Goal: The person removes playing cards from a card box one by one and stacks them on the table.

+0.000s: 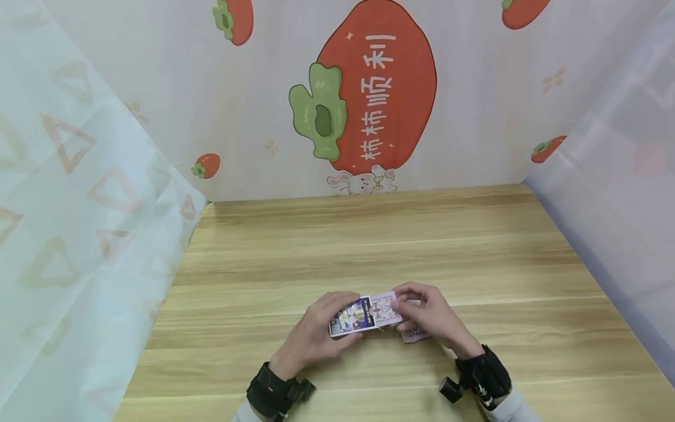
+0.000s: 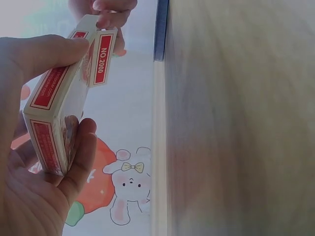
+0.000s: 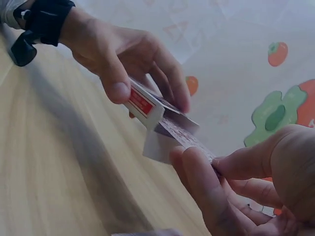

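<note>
My left hand [image 1: 319, 331] grips a playing card box [image 1: 350, 316] by its two narrow sides, thumb on one and fingers on the other. The box has a dark picture on its face, and red-and-white edges in the left wrist view. Its end flap [image 2: 102, 58], marked NO.2000, stands folded out. My right hand [image 1: 435, 316] pinches patterned playing cards [image 3: 184, 135] between thumb and fingers. Their other end sits inside the open end of the box. More playing cards [image 1: 415, 336] lie on the table beneath the right hand, partly covered by it.
The wood-grain table [image 1: 253, 258] stretches out around both hands. A pale backdrop [image 1: 469, 105] with a large red persimmon print stands behind it. Light patterned sheets hang along the left [image 1: 79, 234] and right [image 1: 622, 176] sides.
</note>
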### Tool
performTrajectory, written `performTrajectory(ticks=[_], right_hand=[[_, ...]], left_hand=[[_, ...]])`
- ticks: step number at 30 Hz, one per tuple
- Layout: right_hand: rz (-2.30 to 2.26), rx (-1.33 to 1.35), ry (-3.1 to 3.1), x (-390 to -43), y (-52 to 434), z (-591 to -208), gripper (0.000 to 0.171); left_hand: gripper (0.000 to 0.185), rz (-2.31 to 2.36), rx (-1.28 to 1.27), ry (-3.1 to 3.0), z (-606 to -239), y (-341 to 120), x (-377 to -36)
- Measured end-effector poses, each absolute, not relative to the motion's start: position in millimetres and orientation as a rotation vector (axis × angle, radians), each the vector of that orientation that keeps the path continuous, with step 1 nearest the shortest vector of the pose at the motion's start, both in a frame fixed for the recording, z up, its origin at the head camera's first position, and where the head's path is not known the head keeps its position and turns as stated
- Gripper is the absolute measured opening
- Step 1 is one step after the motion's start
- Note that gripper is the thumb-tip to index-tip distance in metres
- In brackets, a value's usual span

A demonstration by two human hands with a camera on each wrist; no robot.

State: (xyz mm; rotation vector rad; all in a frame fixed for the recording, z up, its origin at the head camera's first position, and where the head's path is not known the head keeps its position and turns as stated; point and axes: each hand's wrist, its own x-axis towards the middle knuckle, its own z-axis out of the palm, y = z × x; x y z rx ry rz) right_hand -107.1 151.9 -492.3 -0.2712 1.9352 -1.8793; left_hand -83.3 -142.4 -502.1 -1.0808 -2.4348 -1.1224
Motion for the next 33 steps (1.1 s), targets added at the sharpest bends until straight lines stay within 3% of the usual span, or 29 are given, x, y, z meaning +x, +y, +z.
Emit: performTrajectory(ticks=[8,18,33], right_hand=[[-1.907,-0.246,1.935,-114.6,166.5,-493.1,0.045],[-1.979,-0.174,2.076,-124.0,183.5,-496.1,0.034],[-2.014,-0.046,2.136,-131.8,204.4,-497.4,0.037]], left_hand=[[0.074,-1.137,-1.045,-2.432,-503.4,-143.0,-85.0],[0.074,-1.172,-1.023,-2.442,-505.2,-142.2,-86.0],[0.077,-1.107,-1.032,-2.424,-505.3,-142.4,-86.2]])
